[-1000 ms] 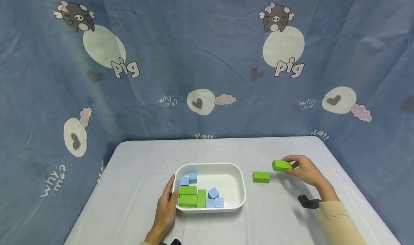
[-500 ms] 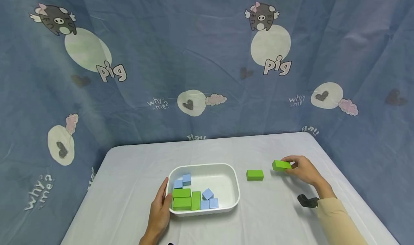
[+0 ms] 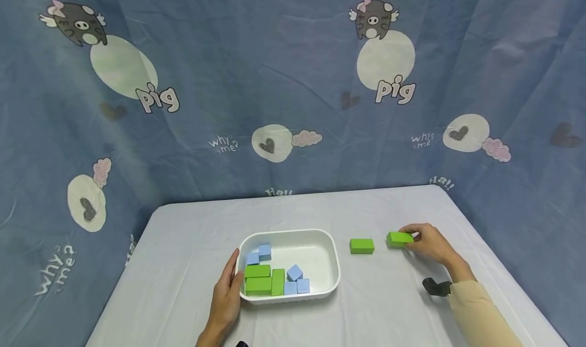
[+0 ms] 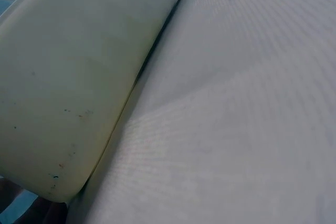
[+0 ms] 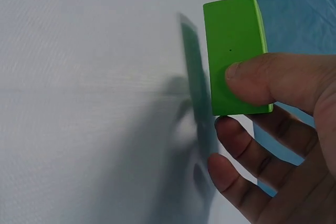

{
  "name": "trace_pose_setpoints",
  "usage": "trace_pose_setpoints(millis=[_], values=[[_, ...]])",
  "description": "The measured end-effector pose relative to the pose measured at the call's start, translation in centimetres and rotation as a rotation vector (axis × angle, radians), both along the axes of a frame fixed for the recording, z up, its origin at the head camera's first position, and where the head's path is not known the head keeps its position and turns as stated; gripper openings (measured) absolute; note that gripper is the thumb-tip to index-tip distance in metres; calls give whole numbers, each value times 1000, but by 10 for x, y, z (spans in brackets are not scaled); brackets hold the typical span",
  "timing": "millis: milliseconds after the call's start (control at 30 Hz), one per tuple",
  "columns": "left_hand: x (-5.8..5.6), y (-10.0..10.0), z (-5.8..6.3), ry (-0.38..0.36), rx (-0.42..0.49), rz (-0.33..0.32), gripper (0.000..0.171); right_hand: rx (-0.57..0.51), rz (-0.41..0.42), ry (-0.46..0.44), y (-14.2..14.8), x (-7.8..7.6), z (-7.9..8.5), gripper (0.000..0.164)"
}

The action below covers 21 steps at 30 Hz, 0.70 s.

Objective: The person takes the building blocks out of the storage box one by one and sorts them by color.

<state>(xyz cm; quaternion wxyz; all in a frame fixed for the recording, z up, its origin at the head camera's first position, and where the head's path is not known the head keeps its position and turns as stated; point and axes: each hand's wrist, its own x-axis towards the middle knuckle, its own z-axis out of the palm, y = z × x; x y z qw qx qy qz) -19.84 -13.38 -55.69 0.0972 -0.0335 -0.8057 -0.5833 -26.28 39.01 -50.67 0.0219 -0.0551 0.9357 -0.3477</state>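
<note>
My right hand (image 3: 430,244) pinches a green block (image 3: 397,239) by its right end, low over the white table. In the right wrist view the thumb (image 5: 252,80) lies on the broad face of that block (image 5: 233,51), whose shadow runs alongside it. Left of it, a second green block (image 3: 361,246) lies on the table. My left hand (image 3: 225,298) holds the left end of a white tray (image 3: 316,235), thumb at the rim and fingers along the outer wall. Inside sit several blue cubes (image 3: 294,272) and three green blocks (image 3: 277,282).
The white-covered table (image 3: 201,250) reaches back to a blue patterned curtain (image 3: 293,82). The left wrist view shows the pale tray wall (image 4: 79,77) beside the table cloth (image 4: 236,119). A black wrist device (image 3: 436,287) sticks out below the right hand.
My right hand has lowered the green block slightly toward the table. The head view has shifted, so the tray appears further left; the left hand keeps its place on it.
</note>
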Motion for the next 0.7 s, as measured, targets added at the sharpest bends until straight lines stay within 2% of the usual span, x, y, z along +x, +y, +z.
trace_pose_setpoints(millis=[400,533,700], values=[[1,-1,1,11,30,-12,52,29,14,-25,-3,1,-9,37],[0,0,1,6,25,-6,52,35,11,-27,-5,3,-2,47],[-1,0,-1,10,23,4,51,32,16,41,-11,-1,16,63]])
